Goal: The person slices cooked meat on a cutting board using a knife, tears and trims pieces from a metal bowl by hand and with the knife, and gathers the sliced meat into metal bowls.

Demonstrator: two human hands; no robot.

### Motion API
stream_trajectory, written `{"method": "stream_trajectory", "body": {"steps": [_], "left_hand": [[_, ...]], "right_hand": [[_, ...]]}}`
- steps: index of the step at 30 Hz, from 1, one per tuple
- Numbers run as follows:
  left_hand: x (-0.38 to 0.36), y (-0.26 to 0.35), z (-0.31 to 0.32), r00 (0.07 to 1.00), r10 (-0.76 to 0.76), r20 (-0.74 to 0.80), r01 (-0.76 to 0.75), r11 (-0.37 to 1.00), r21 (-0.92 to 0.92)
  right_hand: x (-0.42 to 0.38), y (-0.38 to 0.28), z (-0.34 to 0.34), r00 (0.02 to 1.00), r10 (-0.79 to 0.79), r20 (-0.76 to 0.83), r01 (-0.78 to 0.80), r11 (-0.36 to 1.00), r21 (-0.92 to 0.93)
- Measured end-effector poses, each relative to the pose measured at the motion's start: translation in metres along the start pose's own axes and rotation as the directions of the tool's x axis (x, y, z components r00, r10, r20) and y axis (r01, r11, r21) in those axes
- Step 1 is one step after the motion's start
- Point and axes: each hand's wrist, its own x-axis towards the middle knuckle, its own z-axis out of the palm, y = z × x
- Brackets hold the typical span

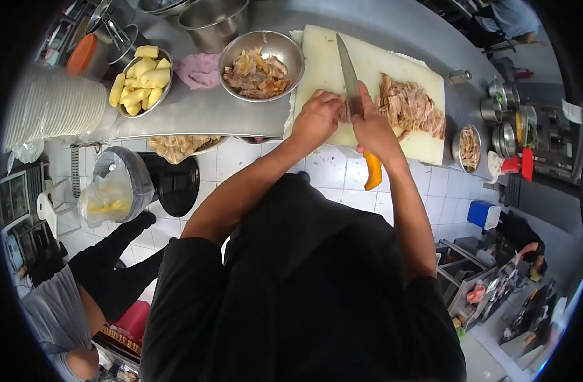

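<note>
A long knife (347,60) with a yellow handle (372,170) is gripped in my right hand (373,125), its blade pointing away from me over the white cutting board (321,51). Just left of the blade, the curled fingers of my left hand (319,118) press on a small piece of cooked meat (346,113), mostly hidden by the fingers. To the right of the knife lies a pile of sliced meat (409,107) on the board. A steel bowl (293,58) left of the board holds larger meat pieces (256,71).
A bowl of peeled potatoes (140,79), a pink cloth (198,70) and stacked plastic lids (56,108) stand to the left. At the right is a small bowl of meat strips (470,148). A lined bin (118,181) is below. Other people are at lower left, right and upper right.
</note>
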Motion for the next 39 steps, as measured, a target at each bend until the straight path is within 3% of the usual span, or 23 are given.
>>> {"method": "stream_trajectory", "body": {"steps": [4, 7, 13, 16, 19, 22, 28, 31, 35, 37, 38, 39], "left_hand": [[-0.001, 0.001, -0.004, 0.995, -0.009, 0.096, 0.006, 1.000, 0.029], [0.000, 0.002, -0.006, 0.990, -0.044, 0.135, 0.038, 0.998, 0.043], [-0.004, -0.004, 0.001, 0.993, -0.087, -0.082, 0.088, 0.996, 0.005], [-0.004, -0.006, 0.001, 0.996, -0.079, -0.052, 0.076, 0.996, -0.042], [-0.004, -0.004, -0.002, 0.997, -0.058, 0.060, 0.056, 0.998, 0.027], [-0.002, -0.002, -0.002, 0.989, -0.104, 0.106, 0.098, 0.993, 0.060], [-0.003, -0.005, 0.002, 0.992, -0.113, 0.060, 0.110, 0.993, 0.046], [-0.005, 0.016, -0.001, 0.980, -0.191, -0.056, 0.198, 0.967, 0.161], [-0.002, 0.040, 0.009, 0.947, -0.319, 0.034, 0.304, 0.926, 0.223], [0.001, 0.044, 0.018, 0.925, -0.361, 0.115, 0.330, 0.917, 0.223], [0.004, 0.046, 0.022, 0.917, -0.380, 0.121, 0.351, 0.913, 0.206], [0.005, 0.048, 0.027, 0.906, -0.401, 0.133, 0.374, 0.908, 0.189]], "right_hand": [[0.022, 0.039, 0.036, 0.969, -0.187, -0.160, 0.168, 0.977, -0.129], [0.013, 0.029, 0.023, 0.995, -0.070, -0.066, 0.069, 0.998, -0.008], [-0.004, -0.010, 0.001, 0.999, 0.041, 0.002, -0.041, 0.997, -0.068], [0.026, 0.042, 0.049, 0.954, -0.210, -0.213, 0.170, 0.967, -0.190], [0.024, 0.036, 0.044, 0.983, -0.089, -0.163, 0.073, 0.992, -0.102], [0.014, 0.027, 0.031, 0.993, -0.070, -0.092, 0.076, 0.995, 0.062], [-0.027, 0.025, 0.001, 0.990, 0.019, -0.142, -0.003, 0.994, 0.108], [-0.065, 0.061, -0.005, 0.991, 0.048, -0.126, -0.028, 0.987, 0.158], [-0.105, 0.102, 0.004, 0.984, 0.171, -0.046, -0.157, 0.962, 0.224], [-0.110, 0.118, 0.017, 0.994, 0.100, -0.042, -0.095, 0.989, 0.113], [-0.109, 0.123, 0.026, 0.994, -0.011, -0.109, 0.014, 1.000, 0.027], [-0.109, 0.122, 0.029, 0.995, 0.028, -0.093, -0.024, 0.999, 0.039]]}}
